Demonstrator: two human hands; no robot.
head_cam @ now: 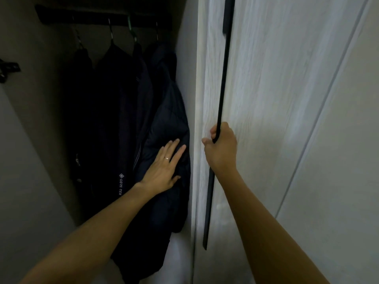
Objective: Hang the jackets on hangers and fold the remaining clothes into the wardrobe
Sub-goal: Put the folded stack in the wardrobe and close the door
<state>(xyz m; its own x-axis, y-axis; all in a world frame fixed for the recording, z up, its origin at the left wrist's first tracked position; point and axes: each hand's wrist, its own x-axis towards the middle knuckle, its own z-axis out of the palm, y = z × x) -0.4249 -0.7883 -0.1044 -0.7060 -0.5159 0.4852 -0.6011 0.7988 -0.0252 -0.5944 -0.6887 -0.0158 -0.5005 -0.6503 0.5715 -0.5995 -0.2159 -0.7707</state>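
Right hand (220, 148) curled round the door handle (222, 83) of the wardrobe door (276, 99). Left hand (164, 167), fingers straight, presses the puffy jacket (166, 111) inward, just left of that grip. Judgement: keep the fabric behind the door edge while closing. Little clearance there; open room further left.

Only readable text: "GORE-TEX" with a small diamond logo above it, printed in white, running vertically on the lower part of the dark jacket (114, 124) hanging in the wardrobe. No other legible text.
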